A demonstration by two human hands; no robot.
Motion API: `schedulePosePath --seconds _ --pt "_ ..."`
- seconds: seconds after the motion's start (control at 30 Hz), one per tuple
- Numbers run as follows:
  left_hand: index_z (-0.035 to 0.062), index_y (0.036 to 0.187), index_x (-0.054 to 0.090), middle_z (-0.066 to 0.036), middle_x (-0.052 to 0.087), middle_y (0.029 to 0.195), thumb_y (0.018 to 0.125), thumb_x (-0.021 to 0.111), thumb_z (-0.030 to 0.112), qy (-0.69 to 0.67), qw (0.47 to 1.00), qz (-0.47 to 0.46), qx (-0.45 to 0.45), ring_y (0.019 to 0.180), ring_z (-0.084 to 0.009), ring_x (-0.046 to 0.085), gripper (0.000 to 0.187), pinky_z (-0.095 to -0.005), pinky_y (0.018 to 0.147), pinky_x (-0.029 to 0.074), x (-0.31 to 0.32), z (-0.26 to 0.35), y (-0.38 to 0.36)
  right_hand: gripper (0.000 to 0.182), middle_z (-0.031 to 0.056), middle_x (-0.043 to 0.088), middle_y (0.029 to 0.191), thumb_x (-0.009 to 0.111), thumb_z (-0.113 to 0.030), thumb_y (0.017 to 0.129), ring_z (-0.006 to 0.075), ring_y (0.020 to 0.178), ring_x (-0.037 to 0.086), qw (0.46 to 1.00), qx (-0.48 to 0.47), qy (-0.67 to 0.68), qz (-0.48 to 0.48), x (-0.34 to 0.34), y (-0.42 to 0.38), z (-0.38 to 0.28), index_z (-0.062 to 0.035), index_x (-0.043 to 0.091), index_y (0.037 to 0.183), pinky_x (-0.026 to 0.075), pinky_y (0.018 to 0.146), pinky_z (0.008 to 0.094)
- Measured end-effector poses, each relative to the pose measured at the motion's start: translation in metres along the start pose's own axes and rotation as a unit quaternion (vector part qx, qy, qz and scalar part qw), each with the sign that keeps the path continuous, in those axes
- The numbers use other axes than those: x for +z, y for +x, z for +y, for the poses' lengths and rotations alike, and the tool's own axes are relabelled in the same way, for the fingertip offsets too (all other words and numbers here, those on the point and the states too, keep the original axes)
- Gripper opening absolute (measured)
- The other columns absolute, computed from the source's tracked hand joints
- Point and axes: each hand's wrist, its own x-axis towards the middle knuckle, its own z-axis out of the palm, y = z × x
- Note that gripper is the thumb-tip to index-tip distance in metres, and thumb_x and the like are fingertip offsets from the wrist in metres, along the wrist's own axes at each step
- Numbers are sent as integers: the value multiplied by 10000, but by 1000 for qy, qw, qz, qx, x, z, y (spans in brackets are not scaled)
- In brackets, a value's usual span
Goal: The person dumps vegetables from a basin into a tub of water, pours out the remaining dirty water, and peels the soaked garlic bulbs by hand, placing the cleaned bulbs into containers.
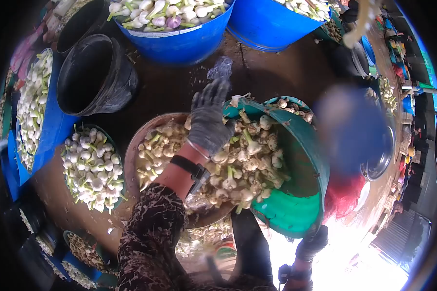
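My left hand (210,119), in a grey glove, lies with its fingers stretched out beside the mouth of a green tub (303,145). The tub is tilted on its side, and garlic bulbs (250,155) with short stems lie heaped at its mouth. Beneath my left forearm is a wide reddish-brown basin (136,138) with more garlic (155,150) in it. My right hand (313,242), in a dark glove, is closed on the tub's lower edge; its fingers are partly hidden.
Two blue tubs (179,46) (272,36) of cleaner garlic stand ahead. Black buckets (94,72) are at the left, near another tub of white garlic (93,165). A crumpled piece of plastic (221,68) lies on the wet floor. A blue blur (349,131) hides part of the right side.
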Motion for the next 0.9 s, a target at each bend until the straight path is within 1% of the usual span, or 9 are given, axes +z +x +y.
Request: schedulePosePath --seconds 0.13,0.23,0.43,0.47,0.5,0.57,0.63,0.77,0.9 --pt "133 1344 519 -118 565 1312 758 760 305 52 975 -103 192 1233 -307 514 656 -404 1033 409 11 24 29 504 78 431 625 614 -449 913 221 580 433 993 -87 -75 -28 -7 -17 -20 -36 432 688 351 533 380" --pt "128 1190 646 -120 669 1118 794 731 308 -22 937 -336 92 1051 -300 627 443 -391 907 490 1 21 46 334 80 445 677 678 -245 814 234 612 456 991 -108 -71 -45 -9 -22 -37 -43 441 694 362 556 379" --pt "97 1087 688 -131 690 1049 806 728 181 -64 962 -260 50 961 -288 670 297 -358 850 536 -57 -9 -21 359 86 485 657 830 -296 678 305 671 511 967 -165 -92 -171 -42 -28 -68 -80 547 725 396 586 418" --pt "142 1104 682 -119 691 1022 828 693 243 -74 971 -220 59 905 -283 675 295 -362 801 542 -80 -11 -42 279 87 464 668 719 -60 598 299 598 465 957 -202 -77 -191 -49 -30 -76 -107 451 660 386 550 398" --pt "187 1121 677 -107 691 995 850 657 305 -84 977 -182 67 849 -279 679 297 -366 751 549 -102 -11 -63 303 75 465 665 735 -58 576 287 604 468 955 -184 -69 -224 -59 -34 -87 -110 459 689 385 551 403" --pt "95 1125 677 -119 698 1062 816 683 64 -79 978 -191 -16 956 -256 685 311 -319 850 547 -135 -11 -100 330 65 469 673 746 -49 561 273 596 450 962 -141 28 -231 -67 -45 -74 -103 475 742 390 552 403" --pt "74 1134 670 -105 702 1070 838 662 66 -70 981 -176 -31 939 -249 688 297 -326 841 543 -144 -8 -110 241 81 543 688 769 -123 692 260 626 508 924 -263 -168 -222 -69 -18 -94 -62 542 742 427 589 386" --pt "59 1131 670 -130 694 1065 836 678 146 -66 984 -157 -56 921 -288 676 307 -359 833 526 -137 5 -65 274 93 515 655 785 -177 700 292 649 524 965 -180 -46 -186 -35 5 -87 -80 530 672 423 586 407" --pt "20 1133 658 -135 693 1071 864 638 123 -34 987 -145 -52 933 -268 677 288 -346 837 528 -164 -1 -87 221 112 483 725 746 -193 703 302 660 498 941 -294 -62 -156 -63 -12 -101 -90 551 725 410 581 412"
